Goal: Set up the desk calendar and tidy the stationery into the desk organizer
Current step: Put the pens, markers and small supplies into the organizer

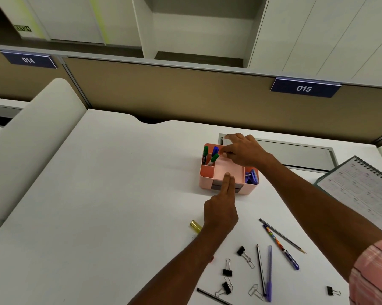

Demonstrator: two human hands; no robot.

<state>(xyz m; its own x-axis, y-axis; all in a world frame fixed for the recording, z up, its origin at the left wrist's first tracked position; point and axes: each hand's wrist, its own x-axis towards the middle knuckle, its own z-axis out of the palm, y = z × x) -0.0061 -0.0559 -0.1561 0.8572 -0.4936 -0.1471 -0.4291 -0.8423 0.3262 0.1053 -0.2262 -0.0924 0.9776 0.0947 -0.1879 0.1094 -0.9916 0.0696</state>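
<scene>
Two straight left fingers [228, 183] press the pink organizer's [207, 182] front rim; right fingers [226, 154] pinch together over its back compartments, near the markers [214, 158].

Pink desk organizer [210, 182] sits mid-frame holding green and blue markers [214, 156]; spiral calendar [359, 190] lies flat at right edge.

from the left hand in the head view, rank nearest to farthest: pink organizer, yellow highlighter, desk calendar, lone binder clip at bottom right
Measured from the left hand:
1. pink organizer: the fingertips rest on its front edge.
2. yellow highlighter: beside the wrist, on the hand's left.
3. lone binder clip: near the desk's front right edge.
4. desk calendar: far right, lying flat.
The clip and the calendar's near corner are fairly close to call.
</scene>
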